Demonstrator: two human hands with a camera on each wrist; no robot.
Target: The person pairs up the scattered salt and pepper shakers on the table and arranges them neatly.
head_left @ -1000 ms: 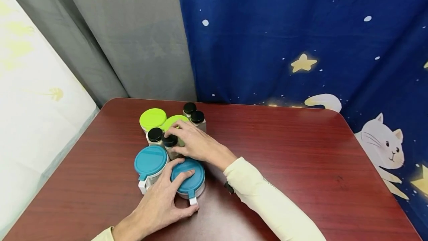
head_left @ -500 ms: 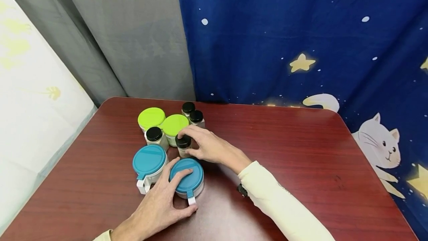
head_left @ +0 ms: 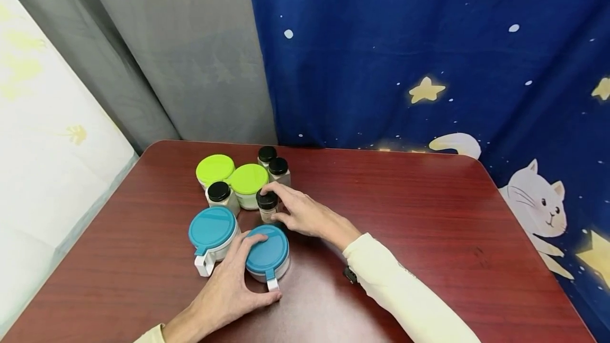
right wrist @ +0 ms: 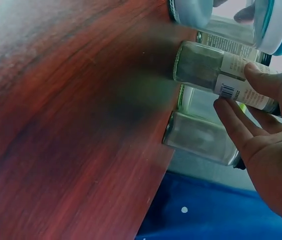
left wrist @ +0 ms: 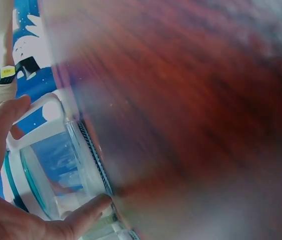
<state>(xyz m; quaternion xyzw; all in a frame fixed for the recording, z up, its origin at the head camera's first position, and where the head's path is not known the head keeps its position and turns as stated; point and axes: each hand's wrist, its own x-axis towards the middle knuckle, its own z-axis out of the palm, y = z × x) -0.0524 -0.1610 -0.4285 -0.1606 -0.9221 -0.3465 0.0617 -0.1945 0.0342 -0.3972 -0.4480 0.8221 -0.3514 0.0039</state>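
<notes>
My right hand (head_left: 310,215) holds a small glass spice jar (head_left: 268,202) by its side, thumb nearer me and fingers across. It has a black lid and a paper label, seen in the right wrist view on the jar (right wrist: 198,65). Close in front stands a clear jar with a blue lid (head_left: 268,250) and a white handle. Around it my left hand (head_left: 226,290) is curled, thumb at the handle and fingers on the lid's left side. The left wrist view shows that jar's clear body (left wrist: 56,160) between thumb and finger.
Left of the hands is another blue-lidded handled jar (head_left: 213,229). Behind it come a black-lidded spice jar (head_left: 220,195) and two green-lidded jars (head_left: 249,179). Two more black-lidded jars (head_left: 279,168) stand near the far edge of the red-brown table (head_left: 405,216).
My right hand has shifted to the right with the spice jar, away from the other black-lidded one beside it. The left hand's fingers have drawn back slightly on the blue lid.
</notes>
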